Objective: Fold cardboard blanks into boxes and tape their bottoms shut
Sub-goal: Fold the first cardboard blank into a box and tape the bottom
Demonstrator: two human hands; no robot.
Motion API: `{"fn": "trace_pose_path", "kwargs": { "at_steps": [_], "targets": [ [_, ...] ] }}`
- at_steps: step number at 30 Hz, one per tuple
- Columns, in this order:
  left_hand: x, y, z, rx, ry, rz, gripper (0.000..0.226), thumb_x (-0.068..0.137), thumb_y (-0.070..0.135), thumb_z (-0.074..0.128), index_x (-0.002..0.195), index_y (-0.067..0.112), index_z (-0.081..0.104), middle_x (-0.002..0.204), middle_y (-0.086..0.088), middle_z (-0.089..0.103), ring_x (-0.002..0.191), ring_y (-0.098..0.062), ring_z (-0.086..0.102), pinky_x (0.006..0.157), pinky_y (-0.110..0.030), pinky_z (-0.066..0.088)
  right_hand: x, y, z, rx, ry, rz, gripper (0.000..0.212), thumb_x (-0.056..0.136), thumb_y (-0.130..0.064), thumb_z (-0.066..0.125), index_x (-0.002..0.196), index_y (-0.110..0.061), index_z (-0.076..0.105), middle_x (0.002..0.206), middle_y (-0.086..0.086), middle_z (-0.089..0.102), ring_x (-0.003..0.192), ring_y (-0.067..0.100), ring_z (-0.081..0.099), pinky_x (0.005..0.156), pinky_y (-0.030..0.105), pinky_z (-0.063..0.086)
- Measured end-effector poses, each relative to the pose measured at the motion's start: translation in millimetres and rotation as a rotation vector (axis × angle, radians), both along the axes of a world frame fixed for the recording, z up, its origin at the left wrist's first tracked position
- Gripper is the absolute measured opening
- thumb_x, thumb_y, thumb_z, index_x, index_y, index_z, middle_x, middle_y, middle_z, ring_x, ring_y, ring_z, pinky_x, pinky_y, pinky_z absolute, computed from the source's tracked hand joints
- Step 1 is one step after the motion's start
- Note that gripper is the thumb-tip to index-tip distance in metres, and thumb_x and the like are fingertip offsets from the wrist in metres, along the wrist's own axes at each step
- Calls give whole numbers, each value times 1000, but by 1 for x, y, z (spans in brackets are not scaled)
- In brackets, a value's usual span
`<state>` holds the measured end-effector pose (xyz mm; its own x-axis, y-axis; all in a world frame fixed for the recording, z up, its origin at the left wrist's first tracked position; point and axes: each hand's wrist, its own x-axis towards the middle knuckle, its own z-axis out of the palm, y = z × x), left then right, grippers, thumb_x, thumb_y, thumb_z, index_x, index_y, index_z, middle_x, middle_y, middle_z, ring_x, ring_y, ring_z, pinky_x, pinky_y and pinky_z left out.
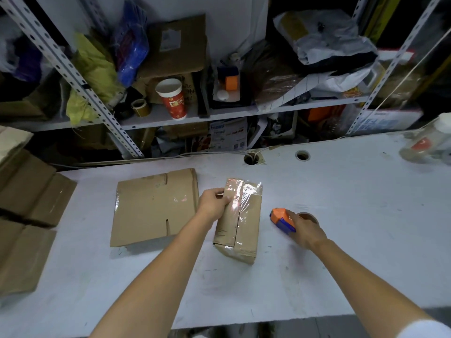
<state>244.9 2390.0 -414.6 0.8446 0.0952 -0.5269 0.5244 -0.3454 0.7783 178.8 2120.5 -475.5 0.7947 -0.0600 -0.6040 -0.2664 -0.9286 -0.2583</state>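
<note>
Box (pixel 240 218) on the surface (pixel 341 252), seam apparently taped, gripped by the left hand (pixel 214 203); the right hand (pixel 305 230) grasps the tape dispenser (pixel 281 219). Flat blank (pixel 153 206), left, not yet folded.

Folded box (pixel 240 220): brown cardboard, oblong, lying flaps-up mid-table (pixel 353 196), long axis running away from the viewer. Centre seam covered by clear glossy tape, wrinkled and bunched at the far end. Gripped near its far left edge by the left hand (pixel 212 203).

Flat blank (pixel 151 206) just left of the box, slotted at its far and near edges, glossy tape on its left edge.

Tape gun (pixel 281 222) right of the box, orange and blue, gripped by the right hand (pixel 305 231).

More flat cardboard (pixel 29 191) overlapping at the table's left end.
</note>
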Motion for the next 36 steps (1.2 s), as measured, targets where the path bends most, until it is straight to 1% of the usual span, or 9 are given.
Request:
{"fn": "trace_pose_path", "kwargs": {
  "at_steps": [5, 9, 11, 15, 21, 23, 26, 30, 36],
  "targets": [
    [-15, 5, 5, 30, -8, 62, 24, 98, 4, 55, 115, 10, 71, 113, -11, 69, 103, -27, 64, 88, -35, 52, 6, 26, 41, 79, -236, -213, 45, 99, -33, 47, 142, -22, 50, 135, 6, 62, 125, 29, 55, 98, 36, 46],
    [-34, 3, 12, -138, 38, -80, 30, 102, 21, 52, 128, 29, 62, 110, 7, 68, 99, -12, 64, 93, -32, 53, 16, 68, 68, 584, -145, -564, 28, 99, -30, 45, 86, -13, 63, 89, 9, 65, 90, 32, 61, 82, 41, 49],
    [-39, -1, 14, -162, 4, -205, 34, 102, 18, 52, 132, 33, 58, 111, 11, 67, 100, -9, 65, 96, -33, 53, 17, 80, 72, 749, -100, -669, 22, 99, -34, 49, 94, -17, 62, 86, 2, 64, 79, 21, 60, 70, 33, 50],
    [-38, -1, 22, -266, -65, -200, 44, 100, 10, 53, 139, 31, 54, 126, 3, 65, 110, -10, 63, 90, -32, 56, 18, 85, 69, 859, -276, -590, 32, 96, -37, 62, 125, -24, 60, 117, -1, 69, 102, 17, 67, 88, 42, 57],
    [-26, 3, 56, -338, -101, -169, 36, 102, 23, 55, 113, 57, 48, 113, 15, 61, 100, -5, 61, 67, -23, 50, 29, 91, 100, 890, -466, -418, 39, 92, -25, 70, 127, -35, 55, 114, -22, 64, 104, -2, 62, 81, 18, 52],
    [-19, 5, 61, -321, -114, -154, 42, 101, 26, 57, 134, 49, 44, 116, 16, 60, 96, -5, 61, 64, -23, 50, 30, 92, 108, 890, -491, -388, 45, 91, -23, 71, 129, -37, 52, 113, -26, 62, 100, -6, 62, 79, 15, 51],
    [-12, 12, 66, -288, -117, -107, 74, 98, 31, 61, 156, 44, 17, 141, 2, 52, 108, -17, 60, 71, -28, 54, 32, 93, 114, 915, -486, -363, 59, 90, -22, 73, 140, -39, 45, 121, -27, 57, 105, -1, 61, 88, 23, 54],
    [-15, 18, 67, -264, -188, -76, 74, 97, 26, 63, 152, 51, 22, 147, -4, 48, 123, -23, 55, 94, -45, 55, 37, 94, 122, 929, -429, -389, 62, 86, -53, 68, 143, -34, 51, 132, -17, 60, 109, 8, 65, 89, 36, 59],
    [-26, 17, 71, -198, -303, -128, 74, 94, 27, 67, 153, 45, 26, 149, 4, 45, 134, -15, 45, 110, -49, 42, 41, 100, 133, 973, -447, -471, 17, 97, -44, 60, 105, -33, 70, 105, -15, 71, 95, 6, 68, 79, 34, 61]
  ]
}}
